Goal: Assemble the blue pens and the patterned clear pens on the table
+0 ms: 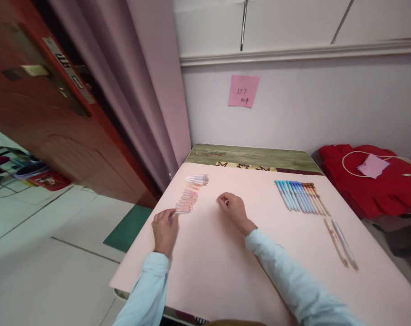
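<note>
My left hand (165,232) rests at the table's left side, its fingers closed round the near end of a small pink-and-clear tube (183,209). That piece is the lowest in a slanting row of similar pink-and-clear tubes (189,194). Beyond them lies a fanned bundle of thin whitish sticks (197,179). To the right of the row, my right hand (233,210) is over the pink tabletop with its fingers curled into a pinch. Whatever those fingers hold, if anything, is hidden.
Several pens (300,197), light blue, darker blue and brown-orange, lie side by side at the right. Two pale pens (341,244) lie nearer. A red cloth (351,176) with a white cable is beyond the table's right edge. A wooden door (72,122) stands left.
</note>
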`<state>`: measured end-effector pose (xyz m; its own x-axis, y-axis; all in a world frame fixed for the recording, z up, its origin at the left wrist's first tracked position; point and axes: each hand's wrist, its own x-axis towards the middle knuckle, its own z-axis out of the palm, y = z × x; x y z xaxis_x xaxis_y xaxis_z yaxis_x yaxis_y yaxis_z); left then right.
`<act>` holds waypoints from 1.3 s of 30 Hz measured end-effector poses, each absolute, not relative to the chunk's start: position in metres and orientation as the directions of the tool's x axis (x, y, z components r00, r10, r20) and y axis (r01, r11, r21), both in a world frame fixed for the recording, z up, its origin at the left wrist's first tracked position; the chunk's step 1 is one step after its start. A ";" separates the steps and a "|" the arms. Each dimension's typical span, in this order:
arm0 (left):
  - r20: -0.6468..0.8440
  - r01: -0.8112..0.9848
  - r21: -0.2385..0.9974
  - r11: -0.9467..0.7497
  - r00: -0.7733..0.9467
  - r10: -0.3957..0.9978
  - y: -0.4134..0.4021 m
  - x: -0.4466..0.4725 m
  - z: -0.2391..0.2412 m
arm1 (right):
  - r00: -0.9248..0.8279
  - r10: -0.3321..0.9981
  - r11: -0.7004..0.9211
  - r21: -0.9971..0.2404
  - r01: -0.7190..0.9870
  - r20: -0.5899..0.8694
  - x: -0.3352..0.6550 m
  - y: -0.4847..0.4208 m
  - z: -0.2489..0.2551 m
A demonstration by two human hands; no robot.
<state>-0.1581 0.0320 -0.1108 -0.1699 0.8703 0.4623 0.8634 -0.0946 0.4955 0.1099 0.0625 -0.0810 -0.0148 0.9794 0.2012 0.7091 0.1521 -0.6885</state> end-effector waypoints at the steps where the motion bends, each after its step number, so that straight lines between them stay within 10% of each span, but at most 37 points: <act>1: 0.457 0.862 0.499 -0.091 -0.173 0.872 0.032 -0.157 -0.111 | -0.009 0.975 0.160 -0.670 0.725 0.223 0.104 0.075 -0.080; 27: 0.398 0.736 0.629 -0.252 -0.026 0.917 0.028 -0.155 -0.103 | -0.098 0.980 0.173 -0.494 0.852 0.173 0.048 0.162 -0.102; 35: 0.209 0.252 0.954 -0.162 -0.172 0.963 0.021 -0.125 -0.084 | -0.002 0.956 0.200 -0.649 0.734 0.293 0.073 0.125 -0.086; 39: 0.043 -0.117 0.991 -0.064 -0.170 0.984 0.038 -0.083 -0.073 | 0.231 0.943 0.141 -0.916 0.376 0.240 0.117 0.067 -0.078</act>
<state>-0.0831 0.0375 -0.0732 -0.1700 0.9845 0.0431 -0.1169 -0.0635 0.9911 0.1166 0.0667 -0.0780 0.2312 0.9428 0.2403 0.3759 0.1412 -0.9158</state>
